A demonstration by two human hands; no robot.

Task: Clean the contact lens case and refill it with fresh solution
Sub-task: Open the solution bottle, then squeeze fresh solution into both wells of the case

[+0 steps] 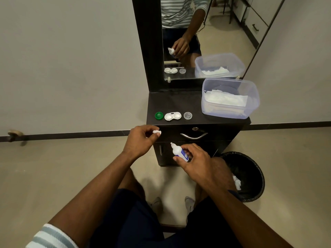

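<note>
Right hand [194,161] grips solution bottle [179,152]; nozzle tilted up-left, toward the cabinet.

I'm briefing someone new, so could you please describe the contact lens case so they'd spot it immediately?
Find the dark cabinet below the mirror. Along its front edge sit three small items in a row; the lens case is the middle one, white with two joined wells, between a green cap and a clear cap.

Colours recorded: white lens case [172,116] flanked by one green cap [158,115] and one clear cap [187,115], white bottle [179,151] with blue label, dark brown cabinet [179,102], bluish translucent tub [231,99] (white tissues inside), black bin [250,169], grey-and-white striped sleeve [52,237].
</note>
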